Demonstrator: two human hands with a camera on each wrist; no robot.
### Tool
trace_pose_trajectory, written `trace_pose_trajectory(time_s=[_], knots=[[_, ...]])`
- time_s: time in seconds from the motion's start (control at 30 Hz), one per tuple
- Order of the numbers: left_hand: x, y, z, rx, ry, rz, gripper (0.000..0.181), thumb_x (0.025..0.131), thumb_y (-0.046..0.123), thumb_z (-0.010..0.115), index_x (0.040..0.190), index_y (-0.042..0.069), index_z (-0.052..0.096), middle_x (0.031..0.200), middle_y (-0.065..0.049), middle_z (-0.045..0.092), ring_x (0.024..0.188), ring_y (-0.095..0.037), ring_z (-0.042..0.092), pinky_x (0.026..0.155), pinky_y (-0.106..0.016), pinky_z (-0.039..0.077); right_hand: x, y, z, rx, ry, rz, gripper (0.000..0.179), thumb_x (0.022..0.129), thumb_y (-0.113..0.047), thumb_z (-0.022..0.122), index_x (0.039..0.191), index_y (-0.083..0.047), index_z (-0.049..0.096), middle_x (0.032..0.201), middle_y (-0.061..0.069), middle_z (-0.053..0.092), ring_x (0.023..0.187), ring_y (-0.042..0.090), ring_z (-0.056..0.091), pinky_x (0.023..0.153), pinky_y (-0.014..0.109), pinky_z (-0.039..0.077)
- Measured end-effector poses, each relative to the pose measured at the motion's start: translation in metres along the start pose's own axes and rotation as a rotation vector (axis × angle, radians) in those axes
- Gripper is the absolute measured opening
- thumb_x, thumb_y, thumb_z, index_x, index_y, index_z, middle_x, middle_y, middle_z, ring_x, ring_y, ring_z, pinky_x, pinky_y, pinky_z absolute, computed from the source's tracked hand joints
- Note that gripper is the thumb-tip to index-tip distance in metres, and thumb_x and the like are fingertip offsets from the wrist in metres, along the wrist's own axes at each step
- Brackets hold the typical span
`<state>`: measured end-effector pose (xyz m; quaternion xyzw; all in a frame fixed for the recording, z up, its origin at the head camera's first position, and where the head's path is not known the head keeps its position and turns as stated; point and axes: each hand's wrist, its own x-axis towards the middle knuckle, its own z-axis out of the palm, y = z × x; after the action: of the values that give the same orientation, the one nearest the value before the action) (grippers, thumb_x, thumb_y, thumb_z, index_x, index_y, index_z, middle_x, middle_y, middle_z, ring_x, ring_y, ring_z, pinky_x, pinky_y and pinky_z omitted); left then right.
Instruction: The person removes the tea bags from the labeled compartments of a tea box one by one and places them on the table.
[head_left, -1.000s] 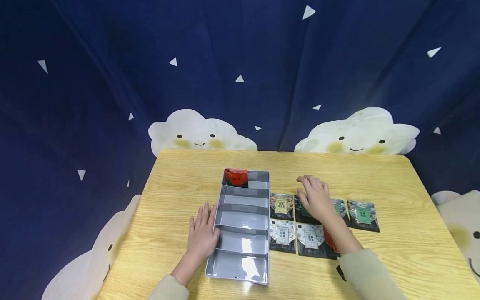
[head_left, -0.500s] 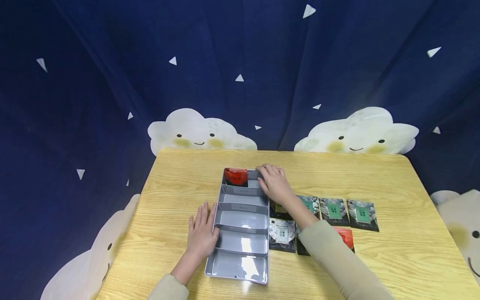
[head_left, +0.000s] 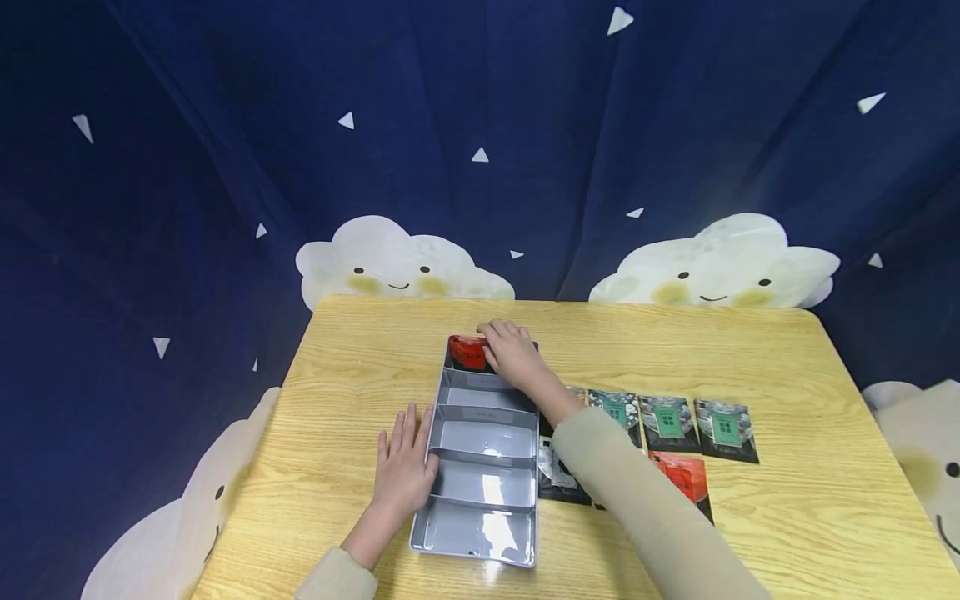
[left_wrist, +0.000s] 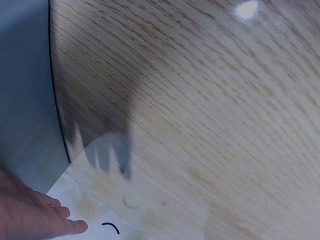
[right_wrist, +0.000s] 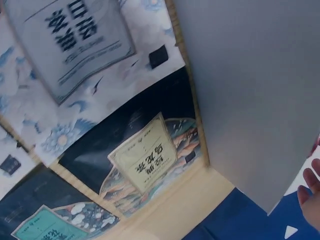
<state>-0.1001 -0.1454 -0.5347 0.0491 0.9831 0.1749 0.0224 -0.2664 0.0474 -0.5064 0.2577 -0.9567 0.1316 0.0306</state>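
A grey tray (head_left: 487, 479) with several compartments stands lengthwise on the table. Upright in its farthest compartment, at the left side, is a red and black tea sachet (head_left: 467, 354). My right hand (head_left: 513, 354) is over that compartment, its thumb overlapping the sachet's right part and its fingers reaching across the far rim; I cannot tell whether it pinches the sachet. In the right wrist view only some of its fingertips (right_wrist: 307, 187) show at the right edge. My left hand (head_left: 403, 468) lies with extended fingers along the tray's left side; the left wrist view shows its fingers beside the grey wall (left_wrist: 27, 90).
Right of the tray lie flat tea sachets in two rows, partly under my right sleeve: green-labelled ones (head_left: 669, 421) at the back, a white-patterned one (head_left: 555, 479) and a red one (head_left: 690, 475) in front. A yellow-labelled oolong sachet (right_wrist: 145, 152) lies beside the tray wall.
My right hand has moved left from above the sachets, over the tray's far right corner, to the red sachet in the far compartment. My left hand and the tray have stayed put.
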Motion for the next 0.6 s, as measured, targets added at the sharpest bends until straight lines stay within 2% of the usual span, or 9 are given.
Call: trace_pose_trajectory(time_s=[0.17, 0.4, 0.6], knots=[[0.0, 0.0, -0.001, 0.011, -0.009, -0.005, 0.064, 0.087, 0.02, 0.044, 0.147, 0.013, 0.021, 0.15, -0.017, 0.016, 0.137, -0.036, 0.013, 0.107, -0.057, 0.009, 0.008, -0.004, 0.006, 0.005, -0.034, 0.015, 0.037, 0.092, -0.02, 0.05, 0.128, -0.011, 0.048, 0.121, 0.008, 0.051, 0.114, 0.027, 0.046, 0.093, 0.045, 0.036], [0.001, 0.001, -0.002, 0.011, -0.01, -0.002, 0.065, 0.087, 0.02, 0.044, 0.147, 0.013, 0.021, 0.151, -0.017, 0.016, 0.137, -0.036, 0.013, 0.107, -0.058, 0.009, 0.013, -0.014, 0.007, -0.041, -0.081, 0.038, 0.036, 0.093, -0.022, 0.048, 0.127, -0.013, 0.049, 0.12, 0.005, 0.051, 0.114, 0.024, 0.045, 0.094, 0.044, 0.034], [0.0, 0.001, -0.001, 0.007, 0.002, 0.002, 0.064, 0.086, 0.02, 0.045, 0.146, 0.012, 0.023, 0.15, -0.018, 0.017, 0.137, -0.036, 0.014, 0.107, -0.058, 0.01, 0.013, -0.019, 0.007, -0.06, -0.073, 0.032, 0.032, 0.092, -0.023, 0.049, 0.122, -0.013, 0.052, 0.114, 0.004, 0.052, 0.109, 0.022, 0.046, 0.092, 0.042, 0.034]])
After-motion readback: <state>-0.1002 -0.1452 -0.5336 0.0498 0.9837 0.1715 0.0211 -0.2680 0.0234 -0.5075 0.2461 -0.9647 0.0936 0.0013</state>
